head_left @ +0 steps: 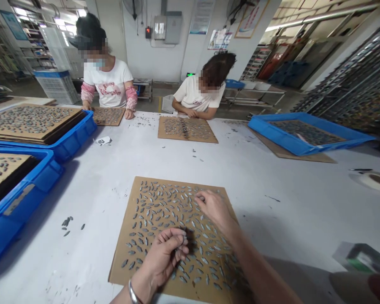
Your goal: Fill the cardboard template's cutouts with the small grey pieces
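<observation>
A brown cardboard sheet (122,253) lies on the white table before me, covered with rows of small grey leaf-shaped pieces (160,198). My left hand (166,253), with a silver bangle at the wrist, is closed over the sheet's lower middle. Grey shows between its thumb and fingers, seemingly one of the same pieces; its curled palm is hidden. Farther up and to the right, my right hand (213,209) pinches a small grey piece at its fingertips, just over the sheet's upper right part.
Blue trays (28,202) with piece-covered cardboard stand at left; another blue tray (291,145) sits back right. Two people work across the table, one at a cardboard sheet (188,131). Loose pieces (66,221) lie left of my sheet. A tape roll (378,181) is at right.
</observation>
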`<state>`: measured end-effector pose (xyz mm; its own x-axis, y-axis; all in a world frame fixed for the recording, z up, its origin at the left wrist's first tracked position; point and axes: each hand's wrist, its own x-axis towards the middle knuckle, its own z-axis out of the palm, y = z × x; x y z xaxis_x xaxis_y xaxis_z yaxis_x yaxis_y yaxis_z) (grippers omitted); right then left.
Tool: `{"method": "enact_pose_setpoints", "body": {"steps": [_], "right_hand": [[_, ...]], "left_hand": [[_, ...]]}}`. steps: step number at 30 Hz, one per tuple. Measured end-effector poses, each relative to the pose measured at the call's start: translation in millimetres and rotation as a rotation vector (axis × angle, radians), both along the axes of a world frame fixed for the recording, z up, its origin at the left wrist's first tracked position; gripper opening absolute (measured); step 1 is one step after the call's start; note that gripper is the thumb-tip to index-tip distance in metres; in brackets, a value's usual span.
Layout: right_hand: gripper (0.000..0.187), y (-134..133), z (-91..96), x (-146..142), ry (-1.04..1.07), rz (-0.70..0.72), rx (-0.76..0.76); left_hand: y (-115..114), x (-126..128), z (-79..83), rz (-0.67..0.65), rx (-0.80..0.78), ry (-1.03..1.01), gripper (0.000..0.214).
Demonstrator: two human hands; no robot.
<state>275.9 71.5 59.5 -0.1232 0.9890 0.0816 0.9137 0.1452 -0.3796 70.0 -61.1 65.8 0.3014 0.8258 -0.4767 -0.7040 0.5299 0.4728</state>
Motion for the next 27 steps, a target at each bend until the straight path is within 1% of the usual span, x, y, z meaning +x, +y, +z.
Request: {"method": "enact_pose_setpoints", "body": {"steps": [3,6,8,9,11,13,16,19,21,24,27], "right_hand": [[0.021,-33,18.2,-5,0.273,0.094,0.033],[0.017,-78,30.3,-16,0.423,0.234,-0.079],[0.016,-103,31.9,-24,0.482,0.287,-0.103],[0.017,-112,31.0,-27,0.501,0.298,-0.095],[0.018,-116,27.7,-28,0.508,0.279,-0.053],[0.022,-105,23.9,-25,0.472,0.215,0.001],[0.024,-69,19.0,-18,0.313,0.103,0.055],[0.023,-30,15.1,-20,0.048,0.056,0.005],[0.023,-12,12.6,-27,-0.066,0.052,-0.037],[0.021,5,8.3,-41,-0.120,0.057,-0.069],[0.019,15,3.6,-51,-0.158,0.050,-0.101]], "left_hand": [[0,1,-0.7,0.043,0.009,0.011,0.045],[-1,3,-2.8,0.030,0.027,0.008,0.045],[-3,5,-4.9,0.010,0.042,0.014,0.046],[-4,7,-6.1,0.002,0.043,0.023,0.047],[-5,8,-8.1,-0.011,0.027,0.046,0.050],[-4,8,-9.4,-0.021,0.011,0.070,0.052],[-1,6,-10.1,-0.024,0.044,0.099,0.054],[2,3,-11.1,-0.016,0.084,0.107,0.054],[3,2,-12.4,-0.012,0.084,0.104,0.054],[4,2,-14.4,-0.010,0.063,0.092,0.055],[4,3,-15.3,-0.008,0.046,0.079,0.055]]}}
